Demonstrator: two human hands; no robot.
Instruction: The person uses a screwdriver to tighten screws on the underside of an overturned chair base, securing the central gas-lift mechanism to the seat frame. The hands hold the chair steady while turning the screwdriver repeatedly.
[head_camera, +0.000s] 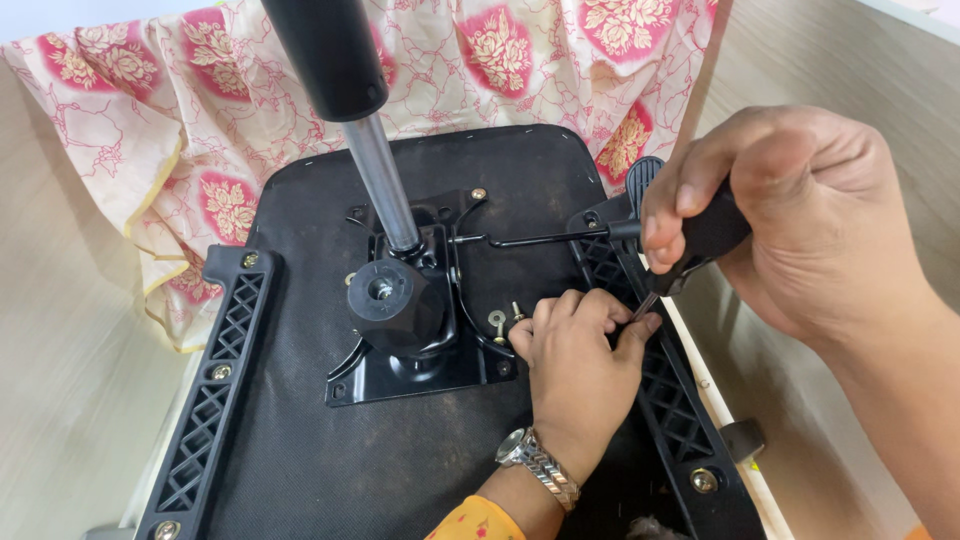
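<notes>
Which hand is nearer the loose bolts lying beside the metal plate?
Left. The left hand rests right beside the loose bolts; the right hand holds a screwdriver farther right.

Shiny metal gas column (385, 180) (perhaps chromed), matt fabric seat underside (330, 460).

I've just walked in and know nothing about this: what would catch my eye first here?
In the middle, a shiny metal column rises from a black plate on an upturned chair seat. At right, the right hand grips a black-handled screwdriver while the left hand, wearing a silver watch, steadies its tip. A pink floral cloth lies behind.
</notes>
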